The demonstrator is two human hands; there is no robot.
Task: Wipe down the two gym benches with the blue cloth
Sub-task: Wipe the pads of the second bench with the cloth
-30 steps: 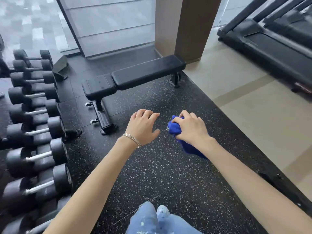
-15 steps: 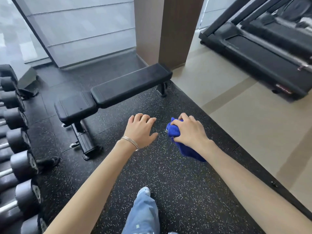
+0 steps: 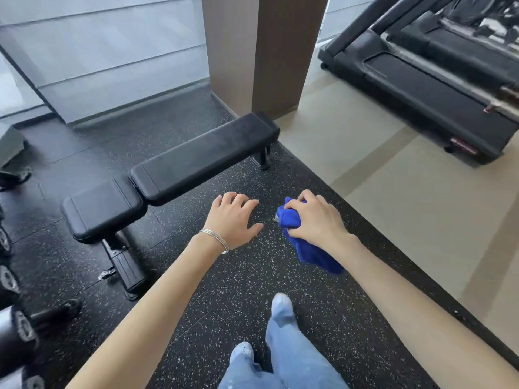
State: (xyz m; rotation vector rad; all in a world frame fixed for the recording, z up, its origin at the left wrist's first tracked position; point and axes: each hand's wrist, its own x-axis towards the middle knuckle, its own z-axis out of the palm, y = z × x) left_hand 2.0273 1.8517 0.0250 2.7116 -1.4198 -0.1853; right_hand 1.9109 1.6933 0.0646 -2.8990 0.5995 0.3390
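- The right hand is curled tight around the blue cloth, bunching it into a wad. A loose tail hangs below the wrist toward five o'clock.
- The left hand holds nothing. Its fingers are relaxed and slightly spread, palm down, just beside the right hand at nine o'clock. A thin bracelet sits on its wrist.
- Both hands keep the same pose as a second ago, held out in the air above the speckled black floor mat.
- The gym bench, at eleven o'clock from the hands, now looks larger and closer. One shoe has stepped forward at six o'clock.
- The dumbbells have slid almost out of view at eight o'clock, and the treadmill fills more of the two o'clock corner.
- This suggests the person is walking up to the bench. The cloth has not touched it, so wiping has probably not begun.
- Only one bench is in view; the second is nowhere in the picture.
- Most of the cloth is hidden inside the fist.
- The dumbbells are blurred and cut off by the left edge, and the treadmill is cut off at the top and right.
- Whether the bench pads are dirty cannot be made out.
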